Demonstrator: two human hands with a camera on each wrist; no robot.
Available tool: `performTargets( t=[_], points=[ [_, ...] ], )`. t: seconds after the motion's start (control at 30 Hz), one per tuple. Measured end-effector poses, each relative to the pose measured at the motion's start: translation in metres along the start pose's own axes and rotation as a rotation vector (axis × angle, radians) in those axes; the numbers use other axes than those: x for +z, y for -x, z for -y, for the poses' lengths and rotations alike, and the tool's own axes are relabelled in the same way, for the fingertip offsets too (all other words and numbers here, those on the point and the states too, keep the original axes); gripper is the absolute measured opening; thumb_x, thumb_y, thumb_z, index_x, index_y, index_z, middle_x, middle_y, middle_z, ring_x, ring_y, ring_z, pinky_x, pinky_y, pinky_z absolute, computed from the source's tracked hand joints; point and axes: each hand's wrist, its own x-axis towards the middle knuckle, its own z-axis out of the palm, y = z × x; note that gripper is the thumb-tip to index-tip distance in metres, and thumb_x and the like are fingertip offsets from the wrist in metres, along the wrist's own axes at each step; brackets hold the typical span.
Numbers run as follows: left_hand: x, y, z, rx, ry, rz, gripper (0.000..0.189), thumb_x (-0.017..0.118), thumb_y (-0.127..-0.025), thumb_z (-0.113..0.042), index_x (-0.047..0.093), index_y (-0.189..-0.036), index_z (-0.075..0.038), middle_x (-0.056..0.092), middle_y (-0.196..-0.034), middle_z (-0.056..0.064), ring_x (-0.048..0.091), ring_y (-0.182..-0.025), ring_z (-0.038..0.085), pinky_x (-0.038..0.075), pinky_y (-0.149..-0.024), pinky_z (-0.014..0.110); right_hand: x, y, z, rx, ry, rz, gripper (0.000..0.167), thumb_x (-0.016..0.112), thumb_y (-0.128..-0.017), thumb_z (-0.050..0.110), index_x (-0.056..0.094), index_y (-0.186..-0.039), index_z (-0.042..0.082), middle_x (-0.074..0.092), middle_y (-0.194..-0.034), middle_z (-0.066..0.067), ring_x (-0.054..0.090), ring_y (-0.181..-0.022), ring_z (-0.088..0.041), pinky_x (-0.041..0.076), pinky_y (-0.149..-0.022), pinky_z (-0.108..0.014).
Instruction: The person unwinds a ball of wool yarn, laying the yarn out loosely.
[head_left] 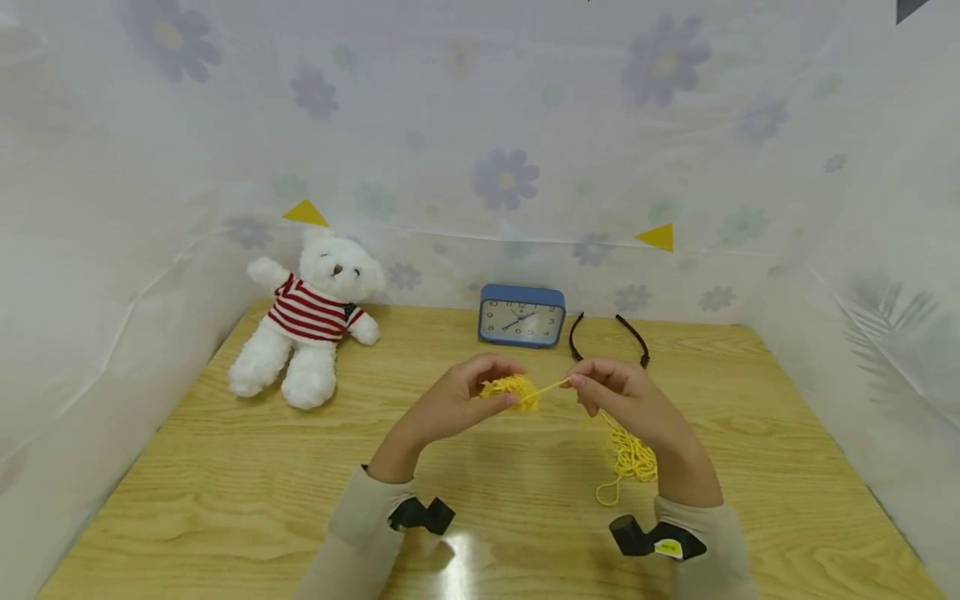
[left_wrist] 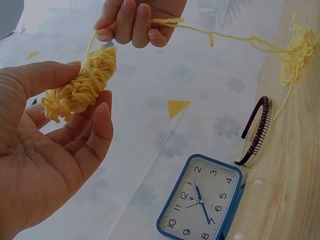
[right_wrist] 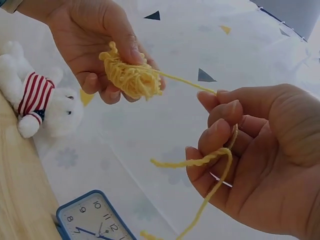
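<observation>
My left hand point(head_left: 459, 398) pinches a small wound bundle of yellow yarn point(left_wrist: 82, 87) between thumb and fingers, above the table. A single strand runs from the bundle to my right hand point(head_left: 626, 400), whose thumb and forefinger pinch it. In the right wrist view the yarn strand point(right_wrist: 185, 82) looks taut between the hands, and its slack passes across the right palm and hangs down. That slack leads to a loose yellow yarn pile point(head_left: 633, 454) on the table, partly hidden behind my right wrist in the head view.
A blue alarm clock point(head_left: 521, 317) stands at the back middle of the wooden table point(head_left: 300, 500). Right of it lies a dark headband point(head_left: 637, 337). A white teddy bear point(head_left: 311, 321) in a striped shirt sits at the back left. Flower-patterned sheeting point(head_left: 420, 125) encloses the table.
</observation>
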Motion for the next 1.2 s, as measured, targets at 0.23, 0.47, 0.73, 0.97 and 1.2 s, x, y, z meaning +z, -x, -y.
performTargets(
  t=[0.23,0.47,0.73,0.97,1.2],
  points=[
    [-0.003,0.0,0.002,0.021,0.089,-0.161,0.038,0.059,-0.092,-0.002,0.048,-0.128,0.001,0.054,-0.118,0.014,0.056,-0.098,0.019,0.052,-0.078,0.027,-0.016,0.012,0.005,-0.007,-0.043,-0.203,0.021,0.044,-0.099,0.0,0.063,-0.096,0.009,0.049,-0.069,0.0,0.046,-0.062,-0.015,0.042,-0.06,-0.028],
    [-0.005,0.002,-0.001,0.055,0.042,-0.132,0.031,0.058,-0.093,-0.001,0.054,-0.123,0.003,0.056,-0.115,0.016,0.058,-0.094,0.019,0.053,-0.078,0.029,-0.029,0.019,0.007,-0.105,-0.254,-0.451,0.021,0.044,-0.099,0.0,0.064,-0.095,0.002,0.051,-0.065,-0.001,0.048,-0.064,-0.013,0.044,-0.065,-0.022],
    [-0.006,0.003,-0.001,0.021,0.041,-0.187,0.031,0.057,-0.093,0.0,0.052,-0.124,0.002,0.052,-0.114,0.016,0.054,-0.095,0.022,0.052,-0.076,0.027,-0.042,0.025,0.011,-0.236,-0.514,-0.612,0.021,0.043,-0.098,-0.003,0.063,-0.09,-0.007,0.05,-0.062,-0.005,0.051,-0.061,-0.016,0.05,-0.071,-0.024],
    [-0.007,0.003,-0.002,0.018,0.094,-0.224,0.033,0.056,-0.093,0.001,0.048,-0.125,0.004,0.048,-0.119,0.019,0.055,-0.099,0.024,0.053,-0.08,0.029,-0.046,0.027,0.012,-0.265,-0.591,-0.779,0.017,0.049,-0.095,-0.004,0.062,-0.086,-0.01,0.049,-0.059,-0.009,0.05,-0.056,-0.018,0.052,-0.066,-0.027],
    [-0.009,0.004,-0.006,0.02,0.088,-0.264,0.034,0.056,-0.092,0.005,0.05,-0.125,0.004,0.05,-0.122,0.017,0.054,-0.099,0.022,0.051,-0.078,0.024,-0.053,0.028,0.017,-0.297,-0.751,-1.01,0.013,0.057,-0.09,-0.006,0.058,-0.081,-0.016,0.044,-0.053,-0.013,0.041,-0.047,-0.02,0.052,-0.054,-0.03]
  ],
)
